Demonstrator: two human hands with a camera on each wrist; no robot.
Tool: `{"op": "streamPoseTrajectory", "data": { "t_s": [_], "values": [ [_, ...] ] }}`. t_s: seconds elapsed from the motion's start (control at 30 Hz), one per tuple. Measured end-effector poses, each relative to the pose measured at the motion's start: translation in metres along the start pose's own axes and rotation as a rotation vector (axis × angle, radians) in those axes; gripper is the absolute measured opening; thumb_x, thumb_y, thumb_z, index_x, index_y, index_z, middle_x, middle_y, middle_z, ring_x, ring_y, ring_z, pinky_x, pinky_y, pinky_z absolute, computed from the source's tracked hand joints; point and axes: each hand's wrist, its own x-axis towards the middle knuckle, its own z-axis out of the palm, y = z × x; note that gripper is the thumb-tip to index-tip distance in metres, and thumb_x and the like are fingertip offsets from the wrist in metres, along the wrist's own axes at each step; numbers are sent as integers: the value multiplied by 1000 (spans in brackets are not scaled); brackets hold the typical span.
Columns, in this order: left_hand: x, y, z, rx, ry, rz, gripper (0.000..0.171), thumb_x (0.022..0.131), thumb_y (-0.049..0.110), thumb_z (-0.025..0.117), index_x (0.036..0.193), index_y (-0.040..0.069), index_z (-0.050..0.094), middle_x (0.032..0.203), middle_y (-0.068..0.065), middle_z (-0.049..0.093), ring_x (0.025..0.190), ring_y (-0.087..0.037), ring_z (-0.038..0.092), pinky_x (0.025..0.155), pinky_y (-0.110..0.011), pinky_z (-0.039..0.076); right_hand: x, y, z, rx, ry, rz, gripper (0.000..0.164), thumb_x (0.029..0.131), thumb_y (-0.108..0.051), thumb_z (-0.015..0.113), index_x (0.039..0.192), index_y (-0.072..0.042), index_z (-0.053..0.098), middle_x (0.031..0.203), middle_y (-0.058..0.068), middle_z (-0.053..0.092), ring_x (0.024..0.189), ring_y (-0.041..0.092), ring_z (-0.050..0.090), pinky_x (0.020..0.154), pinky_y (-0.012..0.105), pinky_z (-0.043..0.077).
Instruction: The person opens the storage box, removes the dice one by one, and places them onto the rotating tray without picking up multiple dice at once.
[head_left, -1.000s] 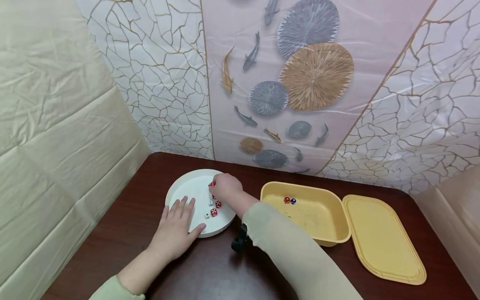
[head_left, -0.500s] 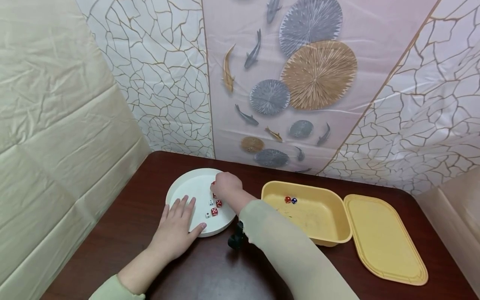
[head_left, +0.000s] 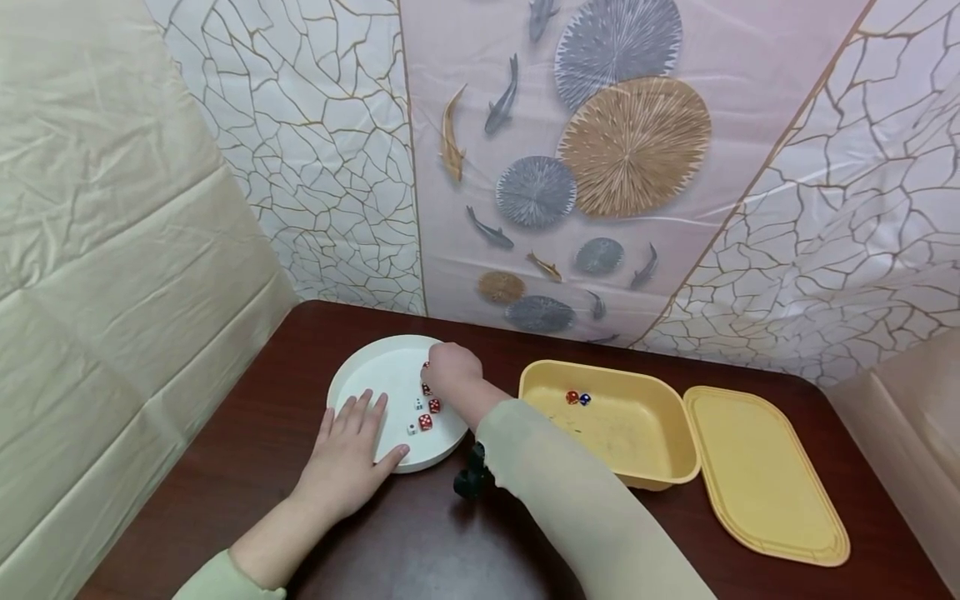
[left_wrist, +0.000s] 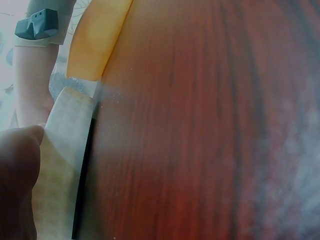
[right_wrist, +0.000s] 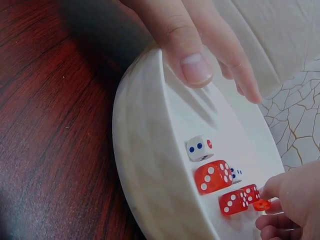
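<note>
A round white tray [head_left: 360, 367] with a raised rim holds several red and white dice. My left hand [head_left: 345, 462] rests over its near left side, fingers straight and spread, holding nothing. My right hand [head_left: 455, 369] reaches over the tray's right side, with curled fingers pinching a red die [right_wrist: 261, 205] at the far end of the dice group. Close to it lie a red die [right_wrist: 233, 202], a larger-looking red die [right_wrist: 213, 177] and a white die [right_wrist: 200, 148]. Another white die [right_wrist: 236, 174] is partly hidden behind the red ones.
Right of the tray stands a yellow box [head_left: 660, 442] with a red die [head_left: 572, 397] and a blue die [head_left: 585, 399] inside. Its yellow lid [head_left: 768, 475] lies flat beside it. All sit on a dark wooden table [head_left: 420, 542] against a patterned wall covering [head_left: 465, 167].
My right wrist has shifted very slightly left while its fingers stay at the red die. The left hand and the dice keep their places.
</note>
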Motion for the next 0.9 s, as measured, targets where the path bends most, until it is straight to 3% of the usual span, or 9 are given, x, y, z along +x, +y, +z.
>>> {"op": "streamPoseTrajectory", "data": {
  "t_s": [0.17, 0.37, 0.5, 0.7, 0.9],
  "values": [
    [1, 0, 1, -1, -6, -1, 82, 94, 56, 59, 154, 6, 34, 156, -21, 33, 144, -42, 28, 116, -62, 16, -2, 4, -2, 25, 18, -16, 25, 98, -35, 60, 112, -16, 70, 93, -2, 66, 73, 14, 58, 65, 30, 52],
    [0, 0, 2, 5, -7, -3, 82, 94, 56, 58, 154, 6, 33, 156, -21, 33, 144, -42, 27, 116, -62, 15, -9, 6, -8, 96, 58, -31, 36, 98, -38, 59, 129, -19, 65, 117, -3, 68, 90, 13, 61, 80, 33, 54],
    [0, 1, 2, -2, 0, 3, 81, 94, 56, 58, 153, 6, 34, 156, -21, 33, 144, -42, 27, 116, -63, 16, -18, 8, -16, 133, 86, -42, 41, 97, -42, 59, 132, -21, 63, 125, -2, 66, 100, 14, 62, 82, 34, 54],
    [0, 0, 4, -4, -11, 3, 82, 94, 56, 57, 154, 5, 32, 156, -22, 31, 144, -43, 25, 116, -62, 13, -39, 16, -33, 215, 150, -76, 39, 97, -43, 59, 130, -22, 65, 124, -2, 67, 101, 15, 64, 78, 33, 54],
    [0, 1, 4, -15, -21, -10, 83, 94, 55, 58, 153, 4, 32, 156, -23, 31, 144, -44, 24, 115, -63, 12, -55, 38, -41, 271, 234, -143, 34, 98, -42, 58, 125, -22, 68, 103, -4, 71, 81, 11, 61, 65, 28, 51]
  ]
}}
